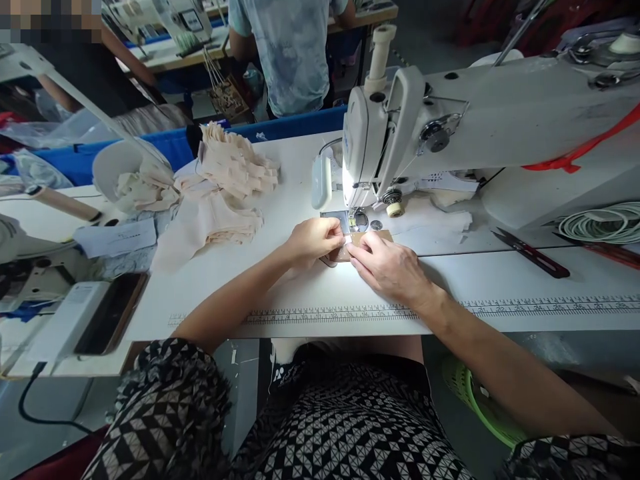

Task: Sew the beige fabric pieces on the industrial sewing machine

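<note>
1. Left hand (316, 241): fingers curled, thumb and forefinger drawn together.
2. Right hand (390, 267): back upward, fingers bent, tips just beside the left's.
3. Left forearm (240, 290) and right forearm (493, 360): bare, angled forward, converging.

Bright white light glows below the head of the sewing machine (430, 120), washing the nearby counter (297, 183) pale; the floor (427, 33) beyond lies dim. Wide-angle distortion stretches the sides, and blocky pixels mask the upper-left corner.

Smooth painted metal is seen on the long white sewing machine (490, 113), matt cloth in the pale-peach stacked pieces (235, 167), glossy glass on the rectangular black phone (111, 313).
</note>
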`<action>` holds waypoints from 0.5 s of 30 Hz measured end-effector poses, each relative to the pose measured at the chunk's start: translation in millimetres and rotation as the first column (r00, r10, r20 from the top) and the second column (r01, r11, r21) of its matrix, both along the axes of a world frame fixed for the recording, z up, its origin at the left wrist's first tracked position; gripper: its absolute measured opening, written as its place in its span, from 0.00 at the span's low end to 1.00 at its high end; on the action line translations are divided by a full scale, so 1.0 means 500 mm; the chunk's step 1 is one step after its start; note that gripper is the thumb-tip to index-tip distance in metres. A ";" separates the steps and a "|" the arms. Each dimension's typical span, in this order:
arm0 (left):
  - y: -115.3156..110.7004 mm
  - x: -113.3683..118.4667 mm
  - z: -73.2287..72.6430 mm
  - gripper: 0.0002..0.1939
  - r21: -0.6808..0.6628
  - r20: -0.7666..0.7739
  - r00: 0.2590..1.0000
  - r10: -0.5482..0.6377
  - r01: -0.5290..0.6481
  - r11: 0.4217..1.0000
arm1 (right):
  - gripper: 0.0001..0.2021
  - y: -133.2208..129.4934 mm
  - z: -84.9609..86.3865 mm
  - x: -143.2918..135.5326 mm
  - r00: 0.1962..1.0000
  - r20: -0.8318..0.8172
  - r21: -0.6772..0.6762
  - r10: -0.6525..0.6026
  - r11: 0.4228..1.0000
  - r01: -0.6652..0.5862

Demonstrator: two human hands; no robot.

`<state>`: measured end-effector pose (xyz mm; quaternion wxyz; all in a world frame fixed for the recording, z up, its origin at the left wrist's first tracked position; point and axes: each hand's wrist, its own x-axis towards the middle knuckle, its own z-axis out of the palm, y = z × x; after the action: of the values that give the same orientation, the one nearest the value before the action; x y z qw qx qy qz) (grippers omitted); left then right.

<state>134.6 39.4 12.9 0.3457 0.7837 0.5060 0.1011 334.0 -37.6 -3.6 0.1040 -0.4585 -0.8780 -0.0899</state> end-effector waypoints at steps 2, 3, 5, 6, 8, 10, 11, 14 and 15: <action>0.001 0.001 -0.001 0.06 0.016 -0.053 0.999 0.014 -0.013 1.000 | 0.20 0.000 0.001 -0.001 1.000 -0.005 -0.013 -0.003 1.000 0.003; 0.002 0.001 0.001 0.06 0.011 -0.060 0.998 0.015 -0.014 1.000 | 0.20 0.000 0.002 -0.001 1.000 -0.006 -0.023 -0.005 1.000 0.005; 0.004 -0.001 0.004 0.07 -0.016 -0.051 0.999 0.008 -0.009 1.000 | 0.21 -0.001 0.004 -0.002 1.000 -0.006 -0.042 -0.009 0.999 0.008; 0.006 -0.001 0.004 0.07 -0.031 -0.041 0.999 0.005 -0.006 1.000 | 0.22 -0.001 0.006 -0.003 1.000 -0.006 -0.047 -0.009 0.999 0.009; 0.011 -0.003 0.003 0.07 -0.054 -0.026 1.000 -0.002 0.001 0.999 | 0.22 -0.002 0.009 -0.003 1.000 -0.009 -0.047 -0.007 0.999 0.007; 0.017 -0.005 -0.002 0.07 -0.072 -0.011 1.000 -0.004 0.003 0.997 | 0.23 -0.002 0.010 -0.001 1.000 -0.021 -0.038 -0.004 0.999 0.003; 0.019 -0.006 -0.005 0.07 -0.079 0.003 1.000 -0.003 0.003 0.997 | 0.23 -0.002 0.011 0.001 0.999 -0.035 -0.038 -0.005 0.999 0.004; 0.023 -0.008 -0.012 0.08 -0.095 0.045 0.999 0.003 0.001 0.995 | 0.23 -0.001 0.007 0.009 0.995 -0.097 -0.069 -0.036 0.997 0.030; 0.023 -0.008 -0.013 0.08 -0.100 0.051 0.999 0.007 -0.001 0.995 | 0.23 0.000 0.005 0.012 0.991 -0.119 -0.085 -0.055 0.995 0.045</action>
<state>130.7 50.9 6.5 0.3971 0.7615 0.5031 0.0962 340.1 -37.6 -0.9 0.1361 -0.4888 -0.8612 -0.0283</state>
